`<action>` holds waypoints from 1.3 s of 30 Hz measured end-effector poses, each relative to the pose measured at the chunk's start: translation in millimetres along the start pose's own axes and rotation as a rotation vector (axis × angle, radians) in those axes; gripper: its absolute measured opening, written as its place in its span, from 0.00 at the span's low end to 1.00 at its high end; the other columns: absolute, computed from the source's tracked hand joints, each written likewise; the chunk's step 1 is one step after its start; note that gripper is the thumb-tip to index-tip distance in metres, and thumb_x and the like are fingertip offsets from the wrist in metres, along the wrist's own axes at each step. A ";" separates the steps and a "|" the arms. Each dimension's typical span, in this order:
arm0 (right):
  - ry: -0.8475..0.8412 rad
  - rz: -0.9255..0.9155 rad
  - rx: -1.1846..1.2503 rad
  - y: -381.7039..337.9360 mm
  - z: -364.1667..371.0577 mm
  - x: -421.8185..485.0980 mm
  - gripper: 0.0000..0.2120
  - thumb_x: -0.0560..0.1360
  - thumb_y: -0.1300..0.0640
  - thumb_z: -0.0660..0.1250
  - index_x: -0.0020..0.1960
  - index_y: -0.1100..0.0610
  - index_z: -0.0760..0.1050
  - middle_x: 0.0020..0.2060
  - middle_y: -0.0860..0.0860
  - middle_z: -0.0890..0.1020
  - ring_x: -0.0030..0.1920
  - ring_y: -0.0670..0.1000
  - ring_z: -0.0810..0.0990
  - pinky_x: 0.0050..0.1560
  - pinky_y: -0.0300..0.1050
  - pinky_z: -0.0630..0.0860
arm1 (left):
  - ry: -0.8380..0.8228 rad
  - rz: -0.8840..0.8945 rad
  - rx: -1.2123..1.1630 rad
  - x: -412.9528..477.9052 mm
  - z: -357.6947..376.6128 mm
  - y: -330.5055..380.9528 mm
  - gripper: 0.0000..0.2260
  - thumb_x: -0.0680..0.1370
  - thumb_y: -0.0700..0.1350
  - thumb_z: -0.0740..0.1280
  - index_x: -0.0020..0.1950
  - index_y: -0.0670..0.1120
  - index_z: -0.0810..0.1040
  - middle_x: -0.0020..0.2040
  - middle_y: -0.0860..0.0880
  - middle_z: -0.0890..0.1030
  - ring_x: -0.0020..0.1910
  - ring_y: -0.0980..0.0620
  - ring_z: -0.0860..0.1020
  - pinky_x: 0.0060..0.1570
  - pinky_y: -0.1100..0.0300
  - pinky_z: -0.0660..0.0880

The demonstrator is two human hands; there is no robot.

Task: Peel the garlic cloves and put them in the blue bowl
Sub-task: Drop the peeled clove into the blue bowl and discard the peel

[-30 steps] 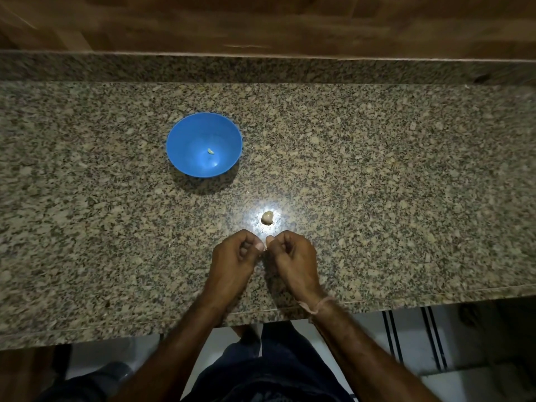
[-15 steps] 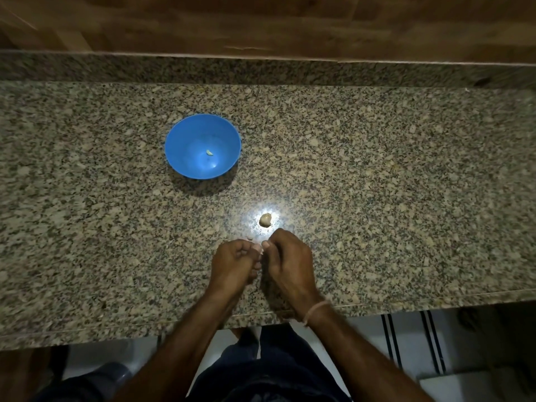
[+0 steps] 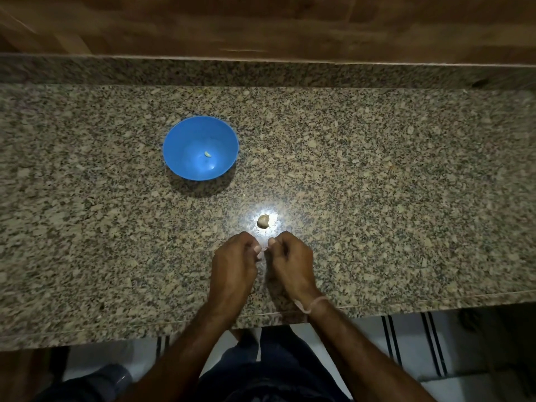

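Note:
A blue bowl (image 3: 174,146) stands on the granite counter, left of centre, with one small pale peeled clove (image 3: 207,154) in its bottom. An unpeeled garlic clove (image 3: 263,221) lies in a bright spot of light on the counter. Just below it, my left hand (image 3: 233,264) and my right hand (image 3: 291,261) are curled with fingertips almost meeting. Between them they pinch a small pale garlic clove (image 3: 262,250), mostly hidden by the fingers.
The granite counter (image 3: 391,184) runs across the view, with a raised back ledge and a wooden wall behind. Its front edge (image 3: 406,303) lies just behind my wrists. Tiled floor and my dark trousers show below.
My hands stay together over the same spot, with small shifts of the fingers on the clove. The bowl and the loose clove have not moved.

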State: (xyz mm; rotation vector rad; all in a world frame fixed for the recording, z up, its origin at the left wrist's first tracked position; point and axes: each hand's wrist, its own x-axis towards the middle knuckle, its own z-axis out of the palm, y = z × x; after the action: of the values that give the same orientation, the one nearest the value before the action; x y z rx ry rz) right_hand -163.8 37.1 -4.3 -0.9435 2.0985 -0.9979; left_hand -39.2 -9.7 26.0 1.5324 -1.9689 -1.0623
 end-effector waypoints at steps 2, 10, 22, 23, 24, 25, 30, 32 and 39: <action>-0.023 -0.029 -0.025 7.1 -4.0 -0.6 0.14 0.83 0.56 0.67 0.39 0.55 0.75 0.31 0.49 0.78 0.32 0.44 0.73 0.33 0.43 0.66 | 0.018 -0.087 -0.061 1.5 0.7 -4.1 0.08 0.81 0.40 0.69 0.43 0.50 0.80 0.36 0.55 0.82 0.37 0.59 0.80 0.35 0.65 0.73; -0.167 0.021 0.312 0.3 -12.5 -7.2 0.01 0.79 0.63 0.74 0.50 0.59 0.85 0.42 0.51 0.88 0.45 0.48 0.87 0.46 0.41 0.82 | -0.009 -0.141 -0.123 2.1 6.7 -2.5 0.09 0.80 0.40 0.69 0.42 0.52 0.80 0.35 0.55 0.82 0.36 0.58 0.80 0.36 0.58 0.77; -0.097 -0.029 0.382 -2.3 -15.5 -13.7 0.04 0.79 0.65 0.73 0.46 0.58 0.84 0.40 0.51 0.86 0.45 0.53 0.86 0.47 0.48 0.85 | -0.028 -0.197 -0.209 0.1 9.6 -0.6 0.06 0.78 0.43 0.73 0.44 0.53 0.83 0.39 0.58 0.85 0.40 0.63 0.82 0.39 0.67 0.78; -0.101 -0.031 0.390 -1.9 -15.3 -13.9 0.04 0.79 0.65 0.73 0.47 0.58 0.84 0.41 0.51 0.87 0.45 0.53 0.86 0.48 0.50 0.85 | -0.024 -0.208 -0.218 1.3 10.3 -1.4 0.06 0.78 0.42 0.73 0.43 0.53 0.83 0.38 0.57 0.85 0.40 0.63 0.82 0.39 0.68 0.77; -0.105 -0.030 0.400 -1.6 -15.7 -14.0 0.04 0.79 0.65 0.73 0.47 0.57 0.84 0.41 0.51 0.87 0.46 0.54 0.87 0.49 0.51 0.85 | -0.024 -0.223 -0.229 2.0 11.4 -2.4 0.07 0.78 0.41 0.73 0.43 0.52 0.83 0.38 0.57 0.85 0.40 0.63 0.82 0.38 0.68 0.76; -0.106 -0.023 0.406 -1.4 -15.9 -13.9 0.04 0.79 0.64 0.73 0.48 0.57 0.84 0.42 0.51 0.87 0.47 0.54 0.87 0.50 0.52 0.85 | -0.028 -0.239 -0.242 2.2 12.8 -3.5 0.07 0.79 0.41 0.73 0.43 0.52 0.84 0.38 0.56 0.85 0.40 0.62 0.82 0.39 0.66 0.76; -0.121 0.123 0.424 3.8 -14.7 -9.2 0.04 0.78 0.63 0.74 0.46 0.56 0.86 0.42 0.53 0.88 0.46 0.57 0.87 0.51 0.59 0.86 | -0.022 -0.152 -0.185 -2.8 16.8 -5.4 0.08 0.79 0.40 0.71 0.43 0.52 0.81 0.38 0.55 0.83 0.40 0.58 0.81 0.39 0.62 0.77; -0.132 0.154 0.410 4.5 -13.3 -9.5 0.03 0.77 0.62 0.75 0.46 0.56 0.86 0.41 0.53 0.88 0.46 0.56 0.88 0.50 0.58 0.86 | -0.006 -0.045 -0.027 -2.5 15.2 -3.5 0.10 0.79 0.41 0.70 0.41 0.53 0.79 0.38 0.57 0.80 0.40 0.58 0.78 0.37 0.60 0.72; -0.106 0.071 0.284 -1.9 -19.4 -10.4 0.04 0.78 0.61 0.73 0.44 0.57 0.83 0.37 0.51 0.86 0.39 0.53 0.85 0.41 0.49 0.84 | -0.021 -0.094 -0.034 -1.5 18.0 -2.4 0.08 0.80 0.43 0.69 0.41 0.51 0.80 0.37 0.56 0.81 0.38 0.58 0.78 0.35 0.61 0.69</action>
State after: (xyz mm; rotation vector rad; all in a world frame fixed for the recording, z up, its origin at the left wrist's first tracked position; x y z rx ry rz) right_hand -172.3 51.9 9.7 -0.7565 1.8312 -1.1462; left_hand -50.4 -2.9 13.3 1.6162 -1.8992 -1.1478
